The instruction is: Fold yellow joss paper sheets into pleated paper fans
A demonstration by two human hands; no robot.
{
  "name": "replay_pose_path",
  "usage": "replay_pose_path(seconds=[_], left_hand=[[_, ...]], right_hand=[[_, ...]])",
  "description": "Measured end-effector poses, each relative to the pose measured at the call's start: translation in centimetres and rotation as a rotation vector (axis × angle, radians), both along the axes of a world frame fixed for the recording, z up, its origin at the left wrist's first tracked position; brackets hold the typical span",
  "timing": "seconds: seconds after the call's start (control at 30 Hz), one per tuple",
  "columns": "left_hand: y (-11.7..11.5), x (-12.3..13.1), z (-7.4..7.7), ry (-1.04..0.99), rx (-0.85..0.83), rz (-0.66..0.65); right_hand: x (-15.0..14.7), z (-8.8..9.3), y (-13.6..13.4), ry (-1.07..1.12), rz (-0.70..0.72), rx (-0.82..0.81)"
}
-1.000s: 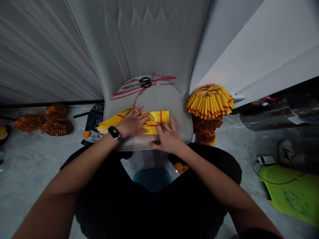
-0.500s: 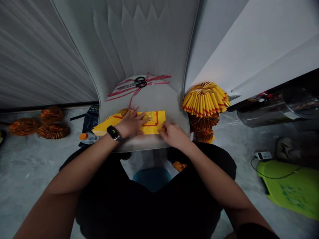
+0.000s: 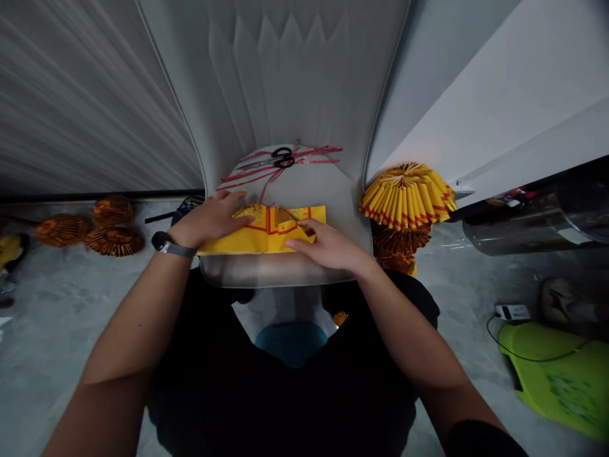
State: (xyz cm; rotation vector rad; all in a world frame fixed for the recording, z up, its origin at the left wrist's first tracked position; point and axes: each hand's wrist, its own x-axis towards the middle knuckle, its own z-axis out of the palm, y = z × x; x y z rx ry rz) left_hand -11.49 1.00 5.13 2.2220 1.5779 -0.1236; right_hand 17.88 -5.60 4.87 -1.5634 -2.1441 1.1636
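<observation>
- Since last frame, we see L hand (image 3: 209, 219) shifted left, fingers past the sheet's far edge.
- R hand (image 3: 328, 247) moved onto a folded flap near ctr, fingertips (image 3: 304, 238) pressing it.
- Hands apart, both flat, neither clamped.
- Yellow-and-red paper sheet (image 3: 257, 238) lies folded on front of grey chair seat (image 3: 276, 270).
- Black-handled scissors (image 3: 283, 158) lie further back among red ties (image 3: 316, 152).
</observation>
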Motion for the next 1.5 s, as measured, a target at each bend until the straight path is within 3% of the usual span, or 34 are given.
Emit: replay_pose_path(seconds=[0.13,0.23,0.33,0.43,0.53,0.67,0.77,0.83,0.93,1.0,1.2,1.4,1.5], left_hand=[[0.9,-1.7,-0.1,-0.160,-0.285,0.063],[1.0,-2.6,0.3,-0.252,-0.317,0.152],[0.5,-2.9,1.1,-0.332,-0.362,0.243],[0.0,-2.3,1.0,-0.284,-0.271,0.123],[-0.5,-1.2,-0.1,-0.092,-0.123,0.043],[-1.6,0.5,-0.7,0.168,-0.047,0.088],[-3.0,2.2,-0.5,0.232,0.155,0.073],[-3.9,3.6,-0.7,0.190,0.292,-0.047],[-4.9,5.2,-1.8,0.127,0.254,-0.322],[-5.3,5.6,-2.7,0.136,0.222,-0.381],[-5.7,5.2,-4.2,0.173,0.275,-0.359],[-4.9,4.6,-4.5,0.161,0.241,-0.393],[-4.8,4.6,-4.7,0.158,0.253,-0.381]], right_hand=[[-3.5,-0.1,-0.9,0.141,0.194,0.036],[-6.8,-1.6,-1.7,0.115,0.337,0.146],[-9.5,-3.5,-2.4,0.058,0.387,0.224],[-11.3,-5.1,-2.8,0.088,0.384,0.274],[-12.0,-5.6,-2.7,0.096,0.392,0.340],[-9.7,-4.0,-0.7,0.029,0.392,0.391],[-5.8,-2.3,1.6,-0.261,0.088,0.365],[-3.4,-1.7,3.0,-0.450,-0.048,0.278],[-1.2,-1.9,4.1,-0.555,-0.085,0.157],[-0.6,-2.3,4.4,-0.553,-0.108,0.112],[0.8,-4.4,5.0,-0.352,-0.192,0.128],[1.7,-7.0,5.0,0.200,-0.418,0.030],[1.4,-7.5,3.7,0.278,-0.340,0.106]])
